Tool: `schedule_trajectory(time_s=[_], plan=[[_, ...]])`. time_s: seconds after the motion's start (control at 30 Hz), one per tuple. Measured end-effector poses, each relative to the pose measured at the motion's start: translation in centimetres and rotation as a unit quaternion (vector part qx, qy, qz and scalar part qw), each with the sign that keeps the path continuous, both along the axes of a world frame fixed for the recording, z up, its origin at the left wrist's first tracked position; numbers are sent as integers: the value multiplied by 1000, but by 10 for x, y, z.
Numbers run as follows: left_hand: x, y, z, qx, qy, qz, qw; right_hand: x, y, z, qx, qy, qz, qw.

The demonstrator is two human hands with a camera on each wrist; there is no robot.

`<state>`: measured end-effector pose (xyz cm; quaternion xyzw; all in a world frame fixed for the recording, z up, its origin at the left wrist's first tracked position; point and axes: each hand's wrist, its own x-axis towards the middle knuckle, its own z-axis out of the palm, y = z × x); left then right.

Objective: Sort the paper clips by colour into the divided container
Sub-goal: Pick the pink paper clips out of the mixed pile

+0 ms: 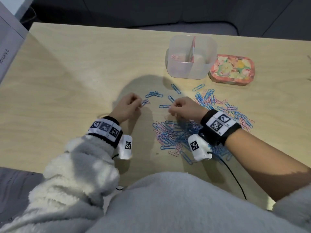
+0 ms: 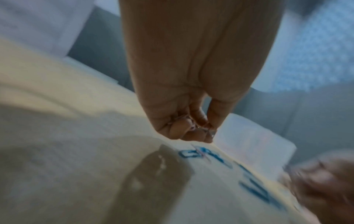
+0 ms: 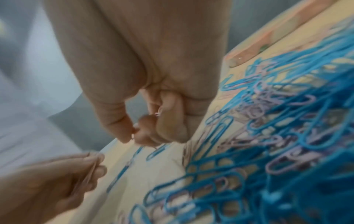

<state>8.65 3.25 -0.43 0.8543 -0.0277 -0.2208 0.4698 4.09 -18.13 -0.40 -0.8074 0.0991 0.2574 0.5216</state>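
Pale wooden table (image 1: 67, 78), grey sofa (image 1: 168, 12) behind. Mixed blue-and-pink paper clips (image 1: 175, 133) heaped near right; divided container (image 1: 190, 56) beyond (translucent). Left hand (image 1: 127, 106) pinching pink clips (image 1: 145, 102); right hand (image 1: 185, 107) curled, contents indiscernible.

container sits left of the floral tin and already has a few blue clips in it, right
Not quite. The container does sit left of the floral tin, but the few clips inside it are pink, not blue. The head view shows this; the blue clips are all on the table.
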Motion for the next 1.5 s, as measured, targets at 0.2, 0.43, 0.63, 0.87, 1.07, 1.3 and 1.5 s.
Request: schedule_trajectory(time_s=[0.2, 0.43, 0.63, 0.87, 1.07, 1.3, 1.5], plan=[[26, -8, 7, -92, 126, 122, 980, 1, -9, 4, 138, 17, -74, 988], [29, -14, -10, 92, -14, -52, 994, 0, 8, 4, 181, 92, -143, 969], [24, -11, -12, 138, -74, -115, 981, -8, 20, -6, -95, -102, 148, 979], [23, -12, -10, 180, -121, -136, 967, -9, 38, -7, -204, -99, 218, 949], [33, -29, 13, 148, -144, -128, 970, -10, 20, -2, -150, -58, 175, 971], [97, -113, 61, 128, -275, -168, 938, -13, -35, 37, 52, -10, -47, 998], [129, -170, 55, 272, -269, -197, 903, 2, -71, 67, 84, -30, -106, 990]])
